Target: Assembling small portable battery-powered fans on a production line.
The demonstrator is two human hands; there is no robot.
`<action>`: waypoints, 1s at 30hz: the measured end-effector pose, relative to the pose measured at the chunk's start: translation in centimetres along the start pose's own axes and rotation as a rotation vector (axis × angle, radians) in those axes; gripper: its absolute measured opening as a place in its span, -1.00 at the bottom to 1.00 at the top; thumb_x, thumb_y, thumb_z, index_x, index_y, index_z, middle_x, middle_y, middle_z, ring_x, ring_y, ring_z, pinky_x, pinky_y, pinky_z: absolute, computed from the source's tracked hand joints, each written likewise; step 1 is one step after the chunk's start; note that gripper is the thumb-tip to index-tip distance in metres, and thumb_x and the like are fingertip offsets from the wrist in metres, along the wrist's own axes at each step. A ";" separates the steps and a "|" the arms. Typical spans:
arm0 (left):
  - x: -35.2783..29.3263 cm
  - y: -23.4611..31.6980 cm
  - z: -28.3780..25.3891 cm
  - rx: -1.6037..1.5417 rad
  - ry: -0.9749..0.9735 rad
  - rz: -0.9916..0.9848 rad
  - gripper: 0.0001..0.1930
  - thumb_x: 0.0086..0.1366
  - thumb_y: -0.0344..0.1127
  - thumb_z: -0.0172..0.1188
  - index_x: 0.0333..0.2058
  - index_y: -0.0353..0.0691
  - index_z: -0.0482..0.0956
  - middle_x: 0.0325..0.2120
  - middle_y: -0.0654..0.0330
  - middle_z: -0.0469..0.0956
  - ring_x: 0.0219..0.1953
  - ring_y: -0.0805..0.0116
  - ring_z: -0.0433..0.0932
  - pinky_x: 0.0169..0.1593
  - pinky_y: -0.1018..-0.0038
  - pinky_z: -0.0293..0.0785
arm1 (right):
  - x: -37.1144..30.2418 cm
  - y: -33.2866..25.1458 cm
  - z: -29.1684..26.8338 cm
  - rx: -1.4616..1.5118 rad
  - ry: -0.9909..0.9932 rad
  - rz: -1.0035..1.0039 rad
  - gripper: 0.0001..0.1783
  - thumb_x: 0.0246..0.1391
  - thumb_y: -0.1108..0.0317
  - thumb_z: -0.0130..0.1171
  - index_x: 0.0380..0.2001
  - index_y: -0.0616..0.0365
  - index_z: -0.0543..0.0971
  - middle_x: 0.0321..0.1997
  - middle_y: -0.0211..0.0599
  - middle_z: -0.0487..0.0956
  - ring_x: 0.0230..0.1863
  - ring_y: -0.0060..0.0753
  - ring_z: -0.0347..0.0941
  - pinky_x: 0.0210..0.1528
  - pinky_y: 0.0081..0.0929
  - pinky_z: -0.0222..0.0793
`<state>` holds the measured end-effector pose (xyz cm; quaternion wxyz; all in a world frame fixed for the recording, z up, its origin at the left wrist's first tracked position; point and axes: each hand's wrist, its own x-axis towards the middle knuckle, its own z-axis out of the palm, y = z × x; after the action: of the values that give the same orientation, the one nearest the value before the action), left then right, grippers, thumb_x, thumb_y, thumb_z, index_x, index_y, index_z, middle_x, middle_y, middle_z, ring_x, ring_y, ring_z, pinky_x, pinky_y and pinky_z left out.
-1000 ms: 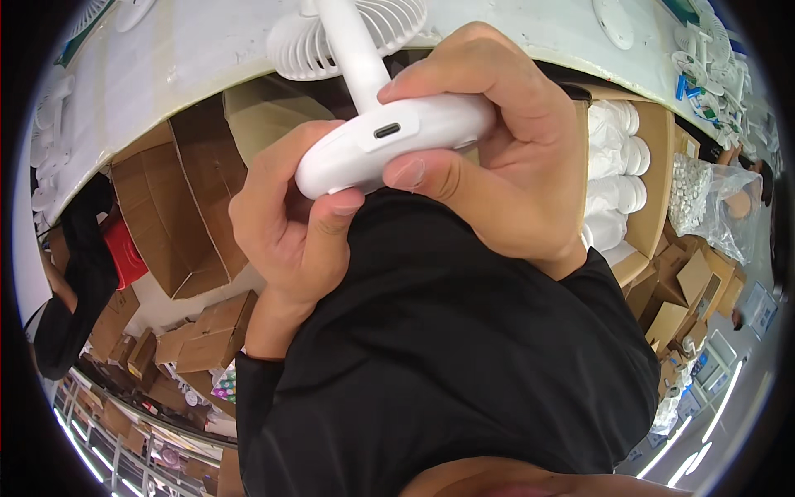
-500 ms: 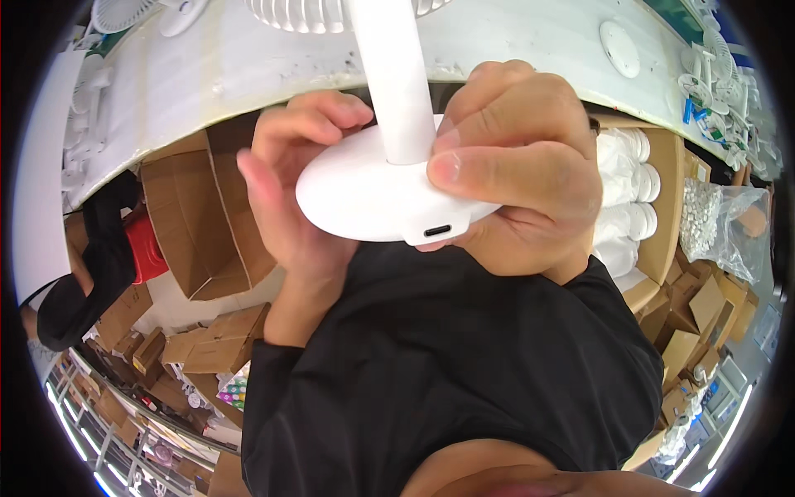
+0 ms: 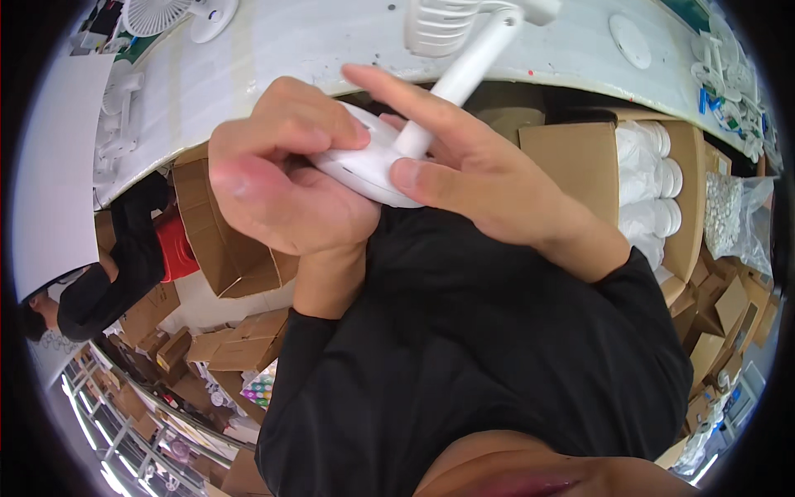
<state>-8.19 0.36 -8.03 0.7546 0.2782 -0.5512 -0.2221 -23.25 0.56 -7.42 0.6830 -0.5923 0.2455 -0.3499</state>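
fan: small white desk fan [image 3: 431,99], round base, straight stem, grille head up top. It's held up in the air over the person's lap, just in front of the white table [image 3: 273,50] edge, not resting on anything.
base: the rounded white base [image 3: 364,170] sits between both hands, tilted, with the stem leaning up and to the right toward the table.
left hand: left hand [image 3: 281,186] is curled around the left side of the base, fingers bent over the top, thumb side pressing in. Closed on it, a firm grip rather than a pinch.
right hand: right hand [image 3: 480,178] cups the base from the right, thumb flat on the lower edge, index finger stretched out straight past the stem. So it's partly spread, but clamped on the base.
done so far: looks to me like stem, head and base are already together as one piece.
left to do: my guess is they're mid-check or pressing something into the base; can't tell, since the underside is hidden by the fingers. It's not set down yet either way.
around: another white fan [image 3: 166,12] stands far left on the table, cardboard boxes [image 3: 224,240] below it, a box of white round parts [image 3: 654,190] on the right.
other person: someone in black and red [image 3: 132,265] is off to the left, well apart.
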 end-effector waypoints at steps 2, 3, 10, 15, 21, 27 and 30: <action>-0.1 1.0 -1.1 0.199 -0.084 0.028 -0.49 0.52 0.02 -0.45 -0.44 -0.12 0.36 -0.74 0.19 0.40 -0.62 0.39 0.31 -0.43 0.50 0.28 | 0.6 0.3 0.3 0.238 -0.105 0.100 -0.37 0.22 0.33 0.11 0.32 0.23 0.26 0.43 -0.10 0.17 0.40 -0.21 0.13 0.42 -0.33 -0.09; -0.3 1.3 -1.4 0.299 -0.127 0.044 -0.51 0.52 -0.01 -0.47 -0.44 -0.10 0.36 -0.74 0.18 0.40 -0.61 0.37 0.32 -0.41 0.48 0.30 | 0.5 0.4 0.5 0.358 -0.160 0.147 -0.35 0.22 0.32 0.12 0.34 0.23 0.24 0.45 -0.12 0.15 0.40 -0.23 0.13 0.42 -0.33 -0.08; 1.3 1.1 -0.8 0.172 -0.047 -0.091 -0.47 0.52 0.02 -0.44 -0.49 -0.12 0.37 -0.75 0.23 0.37 -0.62 0.40 0.28 -0.42 0.51 0.26 | 0.5 1.6 0.5 0.362 -0.127 -0.012 -0.23 0.17 0.34 0.18 0.39 0.22 0.14 0.42 -0.13 0.18 0.35 -0.23 0.16 0.37 -0.38 0.02; 1.6 0.2 -0.6 -0.053 0.260 -0.305 -0.41 0.53 0.04 -0.40 -0.56 -0.17 0.41 -0.71 0.25 0.40 -0.65 0.45 0.24 -0.47 0.56 0.21 | 0.2 2.4 0.5 0.508 -0.103 -0.053 -0.24 0.12 0.42 0.21 0.37 0.22 0.17 0.34 -0.09 0.24 0.26 -0.24 0.22 0.27 -0.42 0.17; -0.1 2.6 -1.1 0.141 -0.080 -0.098 -0.44 0.52 0.04 -0.40 -0.53 -0.13 0.40 -0.74 0.29 0.33 -0.60 0.46 0.22 -0.43 0.54 0.18 | 0.2 0.7 0.9 0.484 -0.147 0.193 -0.14 0.05 0.34 0.31 0.38 0.21 0.15 0.32 -0.02 0.24 0.26 -0.19 0.22 0.26 -0.41 0.17; 0.6 2.4 0.2 0.179 -0.040 -0.088 -0.44 0.51 0.04 -0.39 -0.57 -0.12 0.39 -0.75 0.33 0.28 -0.58 0.47 0.20 -0.42 0.55 0.14 | 0.3 1.7 1.6 0.484 -0.096 0.129 -0.08 0.01 0.28 0.35 0.38 0.22 0.14 0.31 0.04 0.23 0.26 -0.15 0.22 0.26 -0.38 0.18; 0.6 2.0 0.3 0.010 0.063 -0.252 -0.43 0.51 0.01 -0.39 -0.58 -0.15 0.41 -0.73 0.34 0.31 -0.59 0.47 0.20 -0.43 0.55 0.16 | 0.2 1.7 1.1 0.457 -0.088 0.114 -0.04 -0.02 0.28 0.37 0.39 0.22 0.11 0.33 0.03 0.22 0.28 -0.16 0.21 0.27 -0.38 0.16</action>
<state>-8.22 1.42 -6.17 0.7362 0.3559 -0.4891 -0.3034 -22.02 1.19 -8.86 0.8278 -0.4223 0.1631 -0.3312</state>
